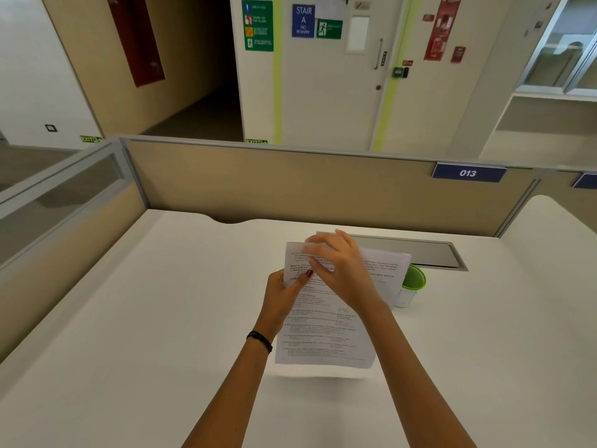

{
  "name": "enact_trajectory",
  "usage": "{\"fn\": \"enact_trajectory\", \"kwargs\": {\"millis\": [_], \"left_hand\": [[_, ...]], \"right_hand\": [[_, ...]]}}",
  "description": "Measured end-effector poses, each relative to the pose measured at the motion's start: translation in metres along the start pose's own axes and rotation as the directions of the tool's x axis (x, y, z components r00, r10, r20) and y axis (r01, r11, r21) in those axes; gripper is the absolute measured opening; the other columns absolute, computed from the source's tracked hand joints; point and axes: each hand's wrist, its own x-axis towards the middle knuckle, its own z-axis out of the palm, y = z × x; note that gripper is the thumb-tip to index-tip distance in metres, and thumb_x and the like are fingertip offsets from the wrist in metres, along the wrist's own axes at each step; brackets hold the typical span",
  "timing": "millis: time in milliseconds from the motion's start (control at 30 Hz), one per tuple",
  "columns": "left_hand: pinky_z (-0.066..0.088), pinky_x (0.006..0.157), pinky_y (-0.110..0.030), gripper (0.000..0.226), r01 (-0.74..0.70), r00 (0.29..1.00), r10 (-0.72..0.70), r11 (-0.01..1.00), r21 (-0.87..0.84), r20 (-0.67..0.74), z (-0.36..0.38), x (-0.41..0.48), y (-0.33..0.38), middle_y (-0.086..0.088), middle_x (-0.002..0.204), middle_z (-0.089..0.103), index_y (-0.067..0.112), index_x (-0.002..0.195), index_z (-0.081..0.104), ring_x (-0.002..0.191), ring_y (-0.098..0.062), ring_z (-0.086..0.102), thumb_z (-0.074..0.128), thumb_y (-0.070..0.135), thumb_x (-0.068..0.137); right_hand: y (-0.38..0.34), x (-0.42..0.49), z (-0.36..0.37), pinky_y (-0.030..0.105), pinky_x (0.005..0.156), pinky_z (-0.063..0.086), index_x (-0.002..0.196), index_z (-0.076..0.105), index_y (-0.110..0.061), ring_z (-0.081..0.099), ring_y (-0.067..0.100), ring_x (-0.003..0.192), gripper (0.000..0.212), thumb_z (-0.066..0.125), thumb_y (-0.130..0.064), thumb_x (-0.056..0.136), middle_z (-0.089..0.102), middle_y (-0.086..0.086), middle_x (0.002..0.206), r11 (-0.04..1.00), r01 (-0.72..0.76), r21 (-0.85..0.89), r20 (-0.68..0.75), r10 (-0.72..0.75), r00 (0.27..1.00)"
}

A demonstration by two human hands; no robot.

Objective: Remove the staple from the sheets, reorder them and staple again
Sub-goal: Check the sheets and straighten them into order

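Leaning at frame centre, sheets (323, 334) are pinched by the left hand (281, 295); right hand (342, 270) is curled over their top, grip indeterminable

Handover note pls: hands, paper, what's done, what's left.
Left hand: pinches the left edge of the printed white paper sheets, thumb on top.
Right hand: fingers at the sheets' top left corner; too blurred to tell whether they grip anything.
Sheets: held together as one stack, raised off the white desk. A green-and-white plastic object, possibly the stapler, stands behind their right edge.
Done: nothing confirmed; the staple is not visible.
Left: probably finish pulling the staple, then reorder and staple again.
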Motion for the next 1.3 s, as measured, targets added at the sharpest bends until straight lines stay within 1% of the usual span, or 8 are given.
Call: {"fn": "enact_trajectory", "kwargs": {"millis": [233,533,800,900,967,1100,1200,1300], "left_hand": [[0.054,0.053,-0.018,0.006,0.000,1.000,0.000,1.000,0.006,-0.007,-0.002,0.002,0.001,0.011,0.070,0.073,0.028,0.083,0.064,0.064,-0.016,0.070,0.061,0.032,0.085],[0.054,0.056,-0.018,0.005,0.008,1.000,-0.008,1.000,0.019,-0.004,0.000,0.002,0.003,0.008,0.070,0.073,0.028,0.081,0.067,0.064,-0.017,0.070,0.064,0.028,0.085],[0.054,0.056,-0.016,0.009,-0.019,1.000,0.019,0.999,0.029,-0.007,-0.001,0.002,0.009,0.013,0.068,0.072,0.032,0.074,0.068,0.061,-0.011,0.068,0.064,0.031,0.082],[0.052,0.055,-0.015,0.006,-0.053,0.998,0.054,0.998,0.012,-0.012,0.001,0.000,0.013,0.013,0.073,0.073,0.034,0.078,0.068,0.065,-0.012,0.069,0.064,0.038,0.079],[0.052,0.055,-0.013,0.004,-0.096,0.995,0.096,0.995,-0.016,-0.036,0.004,-0.003,0.018,0.013,0.076,0.072,0.036,0.081,0.067,0.067,-0.012,0.069,0.063,0.036,0.082],[0.055,0.058,-0.018,0.017,-0.231,0.967,0.218,0.968,-0.096,-0.130,0.009,-0.007,0.030,0.009,0.085,0.072,0.036,0.102,0.064,0.074,-0.017,0.070,0.061,0.030,0.087],[0.054,0.057,-0.019,0.027,-0.278,0.945,0.240,0.947,-0.163,-0.220,0.012,-0.007,0.038,0.003,0.085,0.074,0.033,0.115,0.062,0.072,-0.018,0.070,0.059,0.026,0.089],[0.054,0.059,-0.019,0.026,-0.283,0.942,0.221,0.928,-0.243,-0.254,0.014,-0.008,0.044,0.003,0.088,0.074,0.032,0.113,0.066,0.075,-0.016,0.069,0.057,0.025,0.090]], "right_hand": [[-0.001,0.008,0.001,0.045,0.110,0.026,0.102,0.068,-0.014,0.062,0.019,0.094,0.018,0.062,-0.014,0.085,0.069,0.004,0.102,0.999,-0.040,0.014,0.026,0.040,0.999],[0.000,0.012,-0.003,0.047,0.114,0.016,0.102,0.067,-0.015,0.061,0.018,0.099,0.018,0.064,-0.019,0.085,0.069,0.002,0.103,0.991,-0.106,0.086,0.048,0.102,0.994],[-0.001,0.014,-0.005,0.042,0.116,0.011,0.087,0.068,-0.011,0.063,0.017,0.091,0.011,0.064,-0.021,0.085,0.072,0.003,0.094,0.980,-0.134,0.147,0.053,0.128,0.990],[-0.001,0.015,-0.005,0.042,0.116,0.013,0.088,0.068,-0.009,0.063,0.016,0.088,0.011,0.064,-0.020,0.085,0.073,0.004,0.094,0.972,-0.150,0.180,0.032,0.147,0.989],[-0.001,0.016,-0.005,0.039,0.115,0.012,0.088,0.069,-0.009,0.064,0.016,0.089,0.011,0.065,-0.019,0.085,0.074,0.004,0.094,0.968,-0.162,0.193,0.021,0.161,0.987],[-0.002,0.019,-0.006,0.038,0.114,0.012,0.088,0.070,-0.010,0.060,0.007,0.085,0.010,0.065,-0.018,0.085,0.074,0.004,0.094,0.963,-0.167,0.210,0.026,0.165,0.986],[-0.002,0.019,-0.007,0.039,0.113,0.012,0.089,0.071,-0.010,0.064,0.013,0.090,0.009,0.065,-0.016,0.084,0.074,0.005,0.094,0.966,-0.165,0.201,0.016,0.166,0.986],[-0.003,0.019,-0.007,0.041,0.114,0.014,0.088,0.070,-0.011,0.059,0.004,0.083,0.009,0.066,-0.018,0.084,0.074,0.004,0.092,0.960,-0.171,0.220,0.004,0.174,0.985]]}}
